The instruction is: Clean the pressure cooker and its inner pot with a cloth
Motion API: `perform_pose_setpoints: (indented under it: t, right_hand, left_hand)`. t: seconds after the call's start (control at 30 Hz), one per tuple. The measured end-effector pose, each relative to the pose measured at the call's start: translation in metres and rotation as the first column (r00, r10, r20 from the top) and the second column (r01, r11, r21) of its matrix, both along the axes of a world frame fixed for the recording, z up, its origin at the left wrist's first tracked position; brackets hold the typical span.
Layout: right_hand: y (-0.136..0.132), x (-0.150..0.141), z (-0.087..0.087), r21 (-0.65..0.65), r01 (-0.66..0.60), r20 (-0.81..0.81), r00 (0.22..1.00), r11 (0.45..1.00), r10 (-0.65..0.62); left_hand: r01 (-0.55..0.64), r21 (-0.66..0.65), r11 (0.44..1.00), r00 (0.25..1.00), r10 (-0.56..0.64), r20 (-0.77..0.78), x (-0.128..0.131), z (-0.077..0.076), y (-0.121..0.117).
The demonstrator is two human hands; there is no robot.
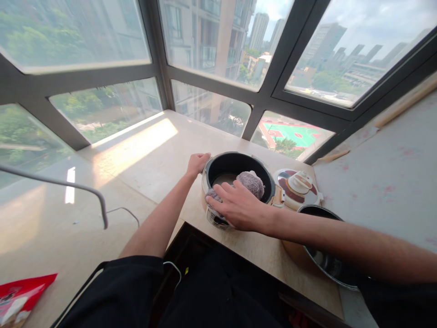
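A round electric cooker [213, 219] with a dark, open inner well stands on the stone counter in front of me. My left hand [198, 164] is closed at the cooker's far left rim; its fingers curl toward the edge. A grey-brown fluffy cloth [251, 184] lies partly in the well and partly over the near left rim. My right hand [235, 202] presses on this cloth with bent fingers, holding it against the rim. Part of the cloth is hidden under that hand.
The cooker's lid [300, 184] lies at the right, against the wallpapered wall. Closer, a dark metal pot [327, 262] sits partly under my right forearm. At the lower left are a red packet [27, 294] and a grey cable [68, 183]. Windows [211, 41] border the counter [143, 159].
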State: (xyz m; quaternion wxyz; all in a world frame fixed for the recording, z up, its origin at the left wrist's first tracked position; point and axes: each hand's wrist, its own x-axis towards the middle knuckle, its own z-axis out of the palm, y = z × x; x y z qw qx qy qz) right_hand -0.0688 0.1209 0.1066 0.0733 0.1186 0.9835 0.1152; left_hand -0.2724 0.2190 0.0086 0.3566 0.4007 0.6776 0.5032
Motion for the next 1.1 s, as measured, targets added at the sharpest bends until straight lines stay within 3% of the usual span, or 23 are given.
perform_pose_setpoints:
  t: [0.2,0.4,0.57,0.73,1.0,1.1]
  right_hand:
    - [0.026,-0.048,0.008,-0.127,0.274,0.057,0.961,0.953,-0.269]
    - [0.072,-0.072,0.013,-0.214,0.321,0.072,0.947,0.923,-0.313]
    - [0.093,-0.066,0.0,-0.165,0.302,-0.001,0.952,0.939,-0.306]
    - [0.118,-0.058,-0.014,-0.056,0.378,-0.04,0.924,0.924,-0.38]
    - [0.156,-0.034,-0.01,-0.06,0.6,-0.021,0.798,0.797,-0.602]
    - [0.161,-0.029,-0.007,-0.089,0.694,-0.017,0.716,0.715,-0.698]
  left_hand:
    - [-0.011,0.023,1.0,1.0,0.011,0.025,-0.001,-0.005,0.003]
    - [0.019,0.053,0.998,0.986,-0.027,0.165,-0.005,-0.01,0.005]
    - [0.047,0.066,0.997,0.943,-0.067,0.327,-0.005,-0.014,0.006]
    - [0.018,0.046,0.999,0.913,-0.035,0.407,-0.005,-0.016,0.007]
    - [0.007,0.013,1.0,0.915,-0.012,0.403,-0.004,-0.015,0.005]
    - [0.002,0.008,1.0,0.922,-0.005,0.386,-0.005,-0.015,0.004]
